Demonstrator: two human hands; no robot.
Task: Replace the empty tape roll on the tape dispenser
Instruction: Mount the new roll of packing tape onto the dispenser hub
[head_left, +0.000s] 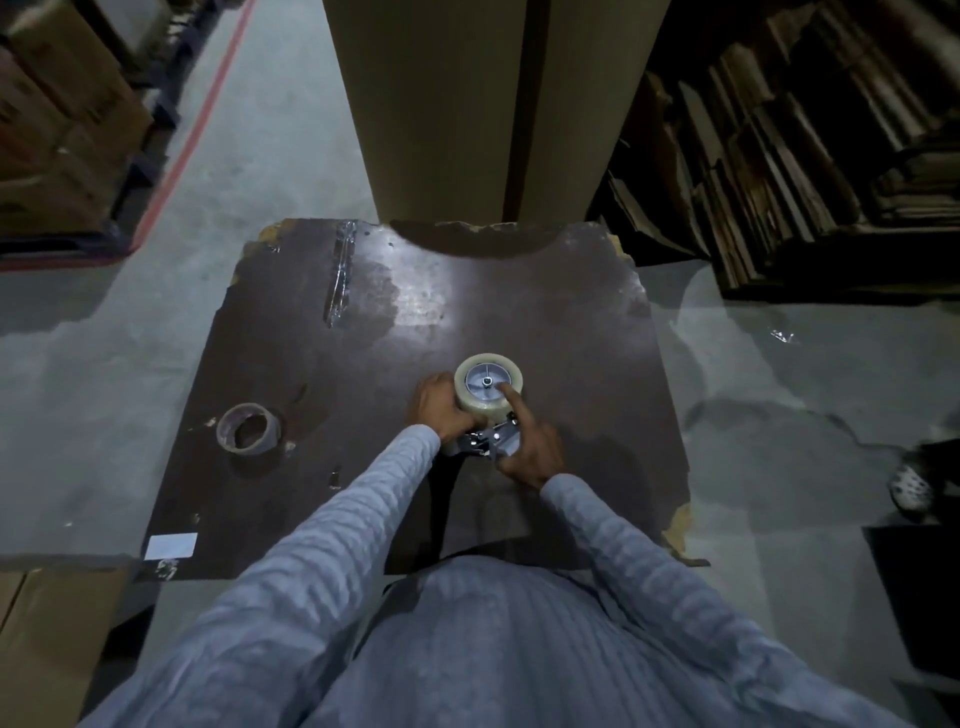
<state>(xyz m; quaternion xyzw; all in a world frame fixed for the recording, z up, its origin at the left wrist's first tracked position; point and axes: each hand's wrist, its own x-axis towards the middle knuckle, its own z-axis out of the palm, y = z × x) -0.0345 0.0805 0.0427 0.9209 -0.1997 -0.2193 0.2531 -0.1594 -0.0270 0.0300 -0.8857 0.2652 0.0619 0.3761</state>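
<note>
Nearest the camera, two grey ribbed sleeves reach out over the near edge of the dark brown table (571, 322), which serves here as the landmark. A white label (170, 545) sits at the table's near left corner, and the near right corner is chipped down to pale core.

At the table's middle, the left hand (435, 408) is curled against the left side of the new tape roll (488, 387), fingers wrapped onto it. The right hand (535, 449) lies over the metal frame of the tape dispenser (488, 441), its index finger stretched out to the grey hub of the roll; whether its other fingers grip the frame cannot be told. The roll is seated on the dispenser's hub, lying flat.

Well to the left of the hands, on the table, lies the empty tape roll (248, 429), a brown core apart from everything else. The table's right half and far centre are bare.

At the far left, a crumpled strip of clear tape (340, 275) runs toward the ragged far edge. Beyond that edge stands a tall cardboard sheet (441, 104), close against the table.
</note>
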